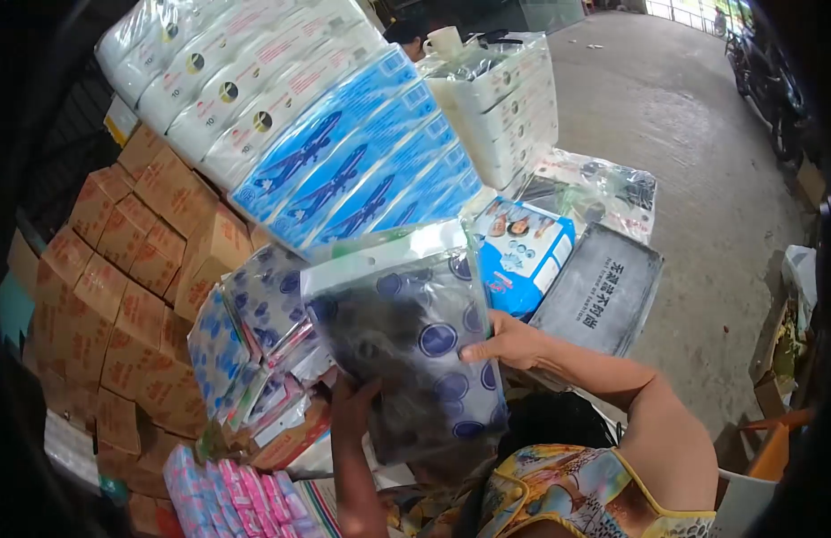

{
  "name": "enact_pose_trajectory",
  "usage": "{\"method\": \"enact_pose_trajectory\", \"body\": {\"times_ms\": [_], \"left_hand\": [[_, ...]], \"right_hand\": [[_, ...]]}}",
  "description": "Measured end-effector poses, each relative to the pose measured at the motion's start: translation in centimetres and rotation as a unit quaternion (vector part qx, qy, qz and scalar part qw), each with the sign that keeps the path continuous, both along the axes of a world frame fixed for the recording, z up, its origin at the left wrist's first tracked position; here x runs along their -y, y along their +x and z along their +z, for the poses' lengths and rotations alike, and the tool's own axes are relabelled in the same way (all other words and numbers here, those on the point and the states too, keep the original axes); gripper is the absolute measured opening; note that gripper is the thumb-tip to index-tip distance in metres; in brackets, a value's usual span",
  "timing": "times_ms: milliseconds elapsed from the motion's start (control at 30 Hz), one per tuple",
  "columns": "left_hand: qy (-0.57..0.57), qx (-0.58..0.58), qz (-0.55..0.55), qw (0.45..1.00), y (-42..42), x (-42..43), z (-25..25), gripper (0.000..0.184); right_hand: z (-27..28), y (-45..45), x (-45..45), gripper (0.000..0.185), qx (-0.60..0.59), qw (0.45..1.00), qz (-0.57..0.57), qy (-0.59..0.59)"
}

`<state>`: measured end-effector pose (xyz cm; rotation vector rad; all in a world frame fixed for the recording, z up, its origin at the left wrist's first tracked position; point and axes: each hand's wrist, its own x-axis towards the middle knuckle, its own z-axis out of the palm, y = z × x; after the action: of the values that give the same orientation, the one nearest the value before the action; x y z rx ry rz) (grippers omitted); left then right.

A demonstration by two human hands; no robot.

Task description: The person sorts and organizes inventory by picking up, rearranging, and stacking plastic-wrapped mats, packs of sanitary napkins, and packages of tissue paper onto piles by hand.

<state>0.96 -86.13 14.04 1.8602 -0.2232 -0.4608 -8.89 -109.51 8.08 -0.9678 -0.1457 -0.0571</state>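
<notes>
A flat clear plastic packet (424,359) with blue circles and a white header strip is held up in front of me, slightly tilted. My right hand (507,342) grips its right edge, thumb lying on the front face. Down at the lower left edge, my left hand (354,402) holds the same packet, its fingers partly in shadow. What is folded inside cannot be made out exactly. Just left of it lies a pile of similar packets (270,285) with blue patterns, partly covered by the held one.
Cardboard boxes (133,300) are stacked on the left. Behind the packet stand white and blue bundles of tissue packs (335,170). A blue diaper pack (527,251) and a dark grey tray with lettering (604,289) lie to the right. Pink packs (240,493) sit at lower left.
</notes>
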Motion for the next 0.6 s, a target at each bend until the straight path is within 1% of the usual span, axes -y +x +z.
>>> {"method": "enact_pose_trajectory", "body": {"times_ms": [33, 100, 133, 200, 233, 300, 333, 367, 400, 433, 467, 500, 567, 600], "left_hand": [[-0.005, -0.001, -0.002, 1.000, 0.5, 0.6, -0.1, 0.046], [-0.117, 0.141, -0.107, 0.977, 1.8, 1.4, -0.6, 0.048], [-0.121, 0.141, -0.104, 0.977, 1.2, 2.4, 0.4, 0.048], [-0.177, 0.334, -0.055, 0.924, -0.5, 4.2, 3.5, 0.045], [-0.179, 0.335, -0.053, 0.924, -1.3, 4.4, 5.2, 0.045], [-0.178, 0.296, -0.195, 0.918, -3.2, 4.3, 8.5, 0.047], [-0.190, 0.257, -0.258, 0.912, -3.9, 4.5, 9.5, 0.045], [-0.203, 0.217, -0.317, 0.901, -4.6, 4.9, 10.4, 0.044], [-0.181, 0.216, -0.367, 0.886, -5.5, 5.5, 12.0, 0.040], [-0.161, 0.213, -0.415, 0.870, -6.3, 6.4, 13.4, 0.037], [-0.172, 0.232, -0.429, 0.856, -7.0, 7.8, 14.0, 0.033], [-0.180, 0.250, -0.442, 0.842, -7.9, 9.2, 14.6, 0.030], [-0.137, 0.209, -0.465, 0.850, -9.5, 11.0, 16.8, 0.019], [-0.125, 0.206, -0.476, 0.846, -9.9, 11.6, 17.4, 0.020]], "right_hand": [[-0.3, 0.2, 0.6, 0.048, -0.001, 1.000, -0.002, -0.005], [-0.3, 0.5, 1.8, 0.042, -0.030, 0.996, -0.062, 0.049], [0.4, 0.6, 2.1, 0.035, -0.016, 0.990, -0.104, 0.093], [1.5, 0.8, 3.9, 0.034, 0.000, 0.984, -0.119, 0.134], [1.8, 1.2, 4.8, 0.033, 0.008, 0.978, -0.152, 0.139], [1.4, 2.8, 7.4, 0.030, 0.018, 0.968, -0.219, 0.120], [1.5, 3.5, 8.5, 0.025, 0.010, 0.960, -0.249, 0.128], [1.0, 4.7, 9.8, 0.025, 0.028, 0.952, -0.277, 0.124], [0.0, 6.0, 11.3, 0.026, 0.045, 0.944, -0.304, 0.117], [-1.7, 7.3, 12.7, 0.023, 0.034, 0.932, -0.345, 0.102], [-3.3, 8.5, 14.0, 0.021, 0.020, 0.918, -0.385, 0.087], [-6.2, 9.9, 15.5, 0.019, -0.001, 0.909, -0.411, 0.068], [-11.7, 11.8, 19.1, 0.014, -0.063, 0.904, -0.420, 0.038], [-14.4, 12.3, 21.1, 0.012, -0.100, 0.908, -0.405, 0.028]]}}
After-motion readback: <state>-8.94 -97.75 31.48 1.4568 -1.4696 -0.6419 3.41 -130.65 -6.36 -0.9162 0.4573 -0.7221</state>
